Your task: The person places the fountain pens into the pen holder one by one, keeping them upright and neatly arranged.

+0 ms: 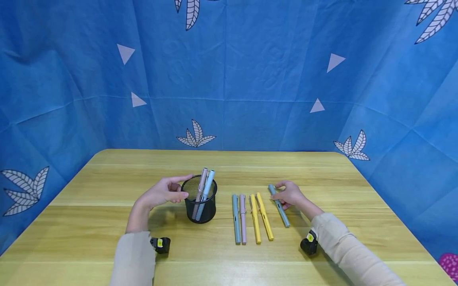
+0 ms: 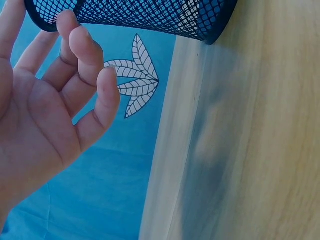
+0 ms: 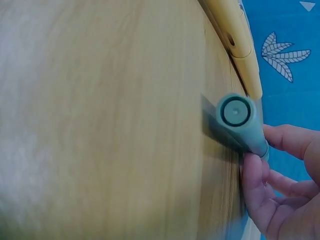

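Observation:
A black mesh pen holder [image 1: 205, 214] stands upright on the table, left of centre. Two capped pens lean inside it, one mauve [image 1: 201, 184] and one light blue [image 1: 208, 184]. My left hand [image 1: 165, 192] holds the holder at its left side, index finger and thumb at the rim; the other fingers curl beside the mesh [image 2: 150, 15]. Between right thumb and fingers a grey-green pen [image 1: 282, 210] is pinched, its blunt end [image 3: 236, 111] toward the right wrist camera. The right hand [image 1: 290, 194] is close to the tabletop.
Between the hands lie a grey-green pen [image 1: 236, 218], a lilac pen [image 1: 243, 218] and two yellow pens, one yellow pen [image 1: 255, 218] left of the other yellow pen [image 1: 264, 216]. Blue patterned cloth [image 1: 223, 79] hangs behind and beside the wooden table [image 1: 200, 262].

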{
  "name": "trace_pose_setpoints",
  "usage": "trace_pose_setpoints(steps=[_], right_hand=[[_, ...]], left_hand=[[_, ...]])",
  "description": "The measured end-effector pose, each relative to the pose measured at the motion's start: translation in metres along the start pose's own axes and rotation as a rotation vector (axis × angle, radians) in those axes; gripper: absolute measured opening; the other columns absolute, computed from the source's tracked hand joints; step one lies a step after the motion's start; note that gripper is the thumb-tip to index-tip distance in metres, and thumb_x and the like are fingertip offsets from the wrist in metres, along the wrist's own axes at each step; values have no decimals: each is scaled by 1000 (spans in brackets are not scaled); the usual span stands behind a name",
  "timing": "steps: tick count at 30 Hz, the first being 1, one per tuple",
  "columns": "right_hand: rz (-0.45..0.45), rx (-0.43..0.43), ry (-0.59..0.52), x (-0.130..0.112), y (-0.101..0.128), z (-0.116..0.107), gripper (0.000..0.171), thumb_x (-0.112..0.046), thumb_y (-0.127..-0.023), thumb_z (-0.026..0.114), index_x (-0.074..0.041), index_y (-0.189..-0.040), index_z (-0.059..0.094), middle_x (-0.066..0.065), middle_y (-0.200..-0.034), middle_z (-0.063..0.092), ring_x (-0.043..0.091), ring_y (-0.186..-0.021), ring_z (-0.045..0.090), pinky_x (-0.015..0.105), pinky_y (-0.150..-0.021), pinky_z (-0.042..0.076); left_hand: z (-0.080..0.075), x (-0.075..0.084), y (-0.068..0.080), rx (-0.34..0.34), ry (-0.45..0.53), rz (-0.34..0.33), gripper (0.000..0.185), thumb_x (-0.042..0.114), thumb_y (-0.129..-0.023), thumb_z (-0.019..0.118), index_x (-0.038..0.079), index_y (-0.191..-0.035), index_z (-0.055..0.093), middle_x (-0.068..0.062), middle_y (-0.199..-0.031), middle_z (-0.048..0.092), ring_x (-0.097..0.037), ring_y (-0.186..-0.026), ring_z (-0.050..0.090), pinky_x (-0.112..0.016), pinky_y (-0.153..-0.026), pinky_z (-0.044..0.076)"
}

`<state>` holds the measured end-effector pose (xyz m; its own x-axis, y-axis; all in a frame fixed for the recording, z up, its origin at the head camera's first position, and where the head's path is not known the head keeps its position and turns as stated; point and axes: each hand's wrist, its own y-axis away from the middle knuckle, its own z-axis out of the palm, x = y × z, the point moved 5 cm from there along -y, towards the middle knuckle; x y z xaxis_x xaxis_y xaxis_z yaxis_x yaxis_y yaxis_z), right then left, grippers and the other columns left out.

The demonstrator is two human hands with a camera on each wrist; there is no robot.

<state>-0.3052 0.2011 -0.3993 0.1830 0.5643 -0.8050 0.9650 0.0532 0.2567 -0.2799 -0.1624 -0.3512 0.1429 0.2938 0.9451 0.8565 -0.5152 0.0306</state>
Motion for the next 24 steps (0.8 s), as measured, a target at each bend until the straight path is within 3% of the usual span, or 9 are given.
trace_pose_setpoints(steps=[9,14,24], right_hand=[[23,8,19,-1,2,0,40,-5,-79,66,10,-110,46,8,-60,45,10,-43,42,26,-42,46],[28,7,1,-1,1,-2,48,-4,-77,67,10,-116,42,8,-59,47,11,-44,44,27,-42,47],[7,-41,-198,2,0,-2,59,-1,-79,62,6,-130,31,5,-56,48,10,-43,44,26,-44,48]], left_hand=[[0,1,0,3,2,-2,64,14,-82,66,4,-137,35,-6,-64,47,-17,-59,46,-29,-55,41],[1,3,1,1,2,1,64,13,-82,65,3,-137,34,-6,-64,47,-17,-59,45,-29,-55,41],[0,2,1,-1,3,-4,64,15,-82,65,5,-137,35,-6,-64,47,-17,-59,46,-30,-55,41]])
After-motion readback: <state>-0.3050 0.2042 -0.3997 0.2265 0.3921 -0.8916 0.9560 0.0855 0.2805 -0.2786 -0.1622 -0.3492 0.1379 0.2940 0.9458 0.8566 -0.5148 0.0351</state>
